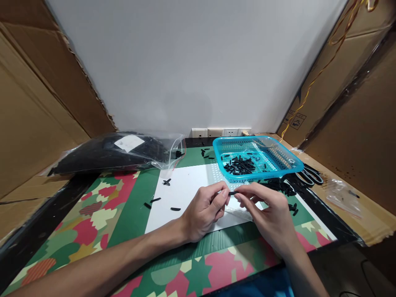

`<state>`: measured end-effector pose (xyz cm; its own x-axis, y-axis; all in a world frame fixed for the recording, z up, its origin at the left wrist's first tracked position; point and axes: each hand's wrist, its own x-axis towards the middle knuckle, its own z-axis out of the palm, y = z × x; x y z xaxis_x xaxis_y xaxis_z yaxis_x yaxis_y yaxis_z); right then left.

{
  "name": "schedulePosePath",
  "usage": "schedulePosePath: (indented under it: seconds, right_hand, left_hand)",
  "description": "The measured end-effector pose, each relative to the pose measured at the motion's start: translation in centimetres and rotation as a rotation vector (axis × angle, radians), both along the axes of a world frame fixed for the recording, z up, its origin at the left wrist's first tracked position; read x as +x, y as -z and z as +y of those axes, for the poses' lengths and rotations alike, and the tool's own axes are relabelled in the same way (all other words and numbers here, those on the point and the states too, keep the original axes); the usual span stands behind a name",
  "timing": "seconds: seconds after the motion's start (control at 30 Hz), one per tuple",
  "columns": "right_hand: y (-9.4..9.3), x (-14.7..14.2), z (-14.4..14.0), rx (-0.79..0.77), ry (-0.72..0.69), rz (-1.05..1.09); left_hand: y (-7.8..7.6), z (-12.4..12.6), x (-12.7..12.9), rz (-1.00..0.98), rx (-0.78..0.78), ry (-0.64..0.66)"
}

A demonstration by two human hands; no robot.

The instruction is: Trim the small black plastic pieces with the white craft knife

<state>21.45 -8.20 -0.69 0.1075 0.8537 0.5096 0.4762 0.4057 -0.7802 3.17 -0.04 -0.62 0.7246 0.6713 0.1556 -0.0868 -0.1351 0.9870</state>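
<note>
Between my two hands, above the white sheet [182, 185], is a small black elongated piece [232, 193]. My left hand [208, 208] is closed, with thumb and forefinger pinching one end of it. The other end sits between the thumb and fingertips of my right hand [262, 208], also closed. What else my curled left fingers may hold is hidden. Similar black pieces [175, 209] lie loose to the left on the sheet, a few of them crossed over each other. Just beyond my hands stands a blue plastic basket [219, 161] with a heap of black pieces [241, 166] inside.
A large clear bag [139, 154] full of black items lies at the back left. Scissors [309, 175] and a small plastic bag [343, 198] are at the right. Cardboard walls [40, 82] flank the table, and a socket strip [221, 132] runs along the white wall.
</note>
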Motion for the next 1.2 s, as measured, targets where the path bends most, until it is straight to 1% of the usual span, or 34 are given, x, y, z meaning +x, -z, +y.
schedulePosePath:
  seconds: [0.2,0.37,0.5,0.63,0.77,0.9,1.03,1.2]
  right_hand:
    - [-0.2,0.1,0.1,0.070,-0.020,-0.034]
    - [-0.4,0.1,0.1,0.062,-0.045,-0.090]
    - [-0.5,0.1,0.2,0.090,-0.052,-0.078]
    - [-0.5,0.2,0.3,0.095,-0.050,-0.076]
    - [-0.4,0.3,0.2,0.132,-0.046,-0.100]
    - [-0.2,0.3,0.1,0.168,-0.020,-0.129]
    - [-0.3,0.0,-0.2,0.169,-0.024,-0.106]
    - [-0.4,-0.1,-0.3,0.179,-0.002,-0.108]
  left_hand:
    - [0.0,0.0,0.1,-0.030,-0.010,-0.018]
    - [0.0,0.1,0.1,-0.055,-0.033,-0.022]
    - [-0.1,0.0,0.1,-0.048,-0.020,-0.032]
    - [0.0,-0.1,0.0,-0.018,0.023,-0.023]
    - [0.1,-0.1,-0.2,-0.026,0.070,-0.015]
    - [0.2,-0.2,-0.5,0.011,0.172,-0.025]
    - [0.5,-0.3,-0.8,0.048,0.270,-0.029]
    - [0.6,-0.3,-0.9,0.032,0.300,-0.041]
